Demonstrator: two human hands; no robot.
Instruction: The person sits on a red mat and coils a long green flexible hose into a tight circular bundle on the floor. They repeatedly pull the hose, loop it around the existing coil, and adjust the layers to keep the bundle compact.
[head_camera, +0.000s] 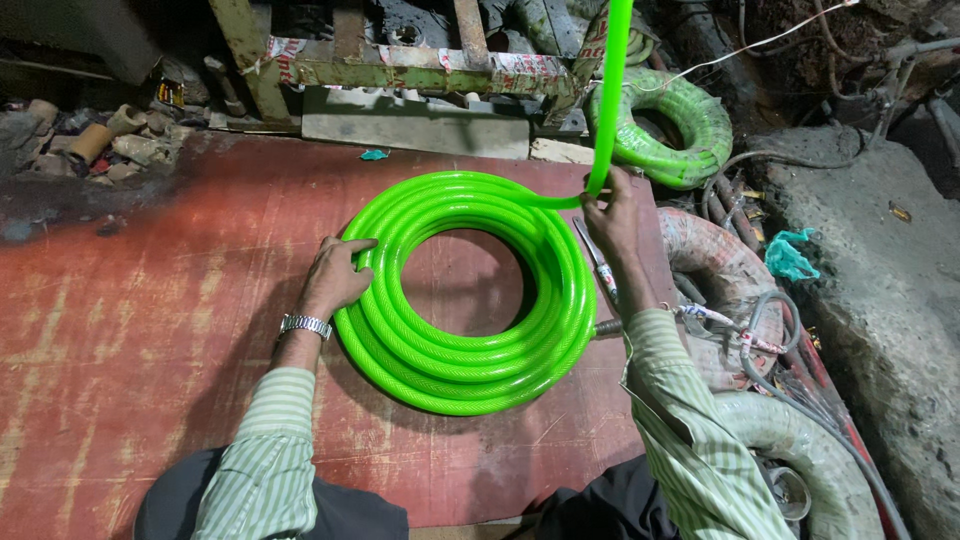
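A bright green braided hose lies wound in a flat coil on a worn red board. My left hand rests on the coil's left side, fingers spread over the outer turns. My right hand pinches the hose where it leaves the coil at the upper right. From there the free length of hose rises straight up out of view. A metal watch sits on my left wrist.
A second green hose coil lies behind at the upper right. A pair of scissors lies beside my right forearm. Grey and pale hose coils pile at the right, next to a rough stone slab. A rusty metal frame stands behind the board.
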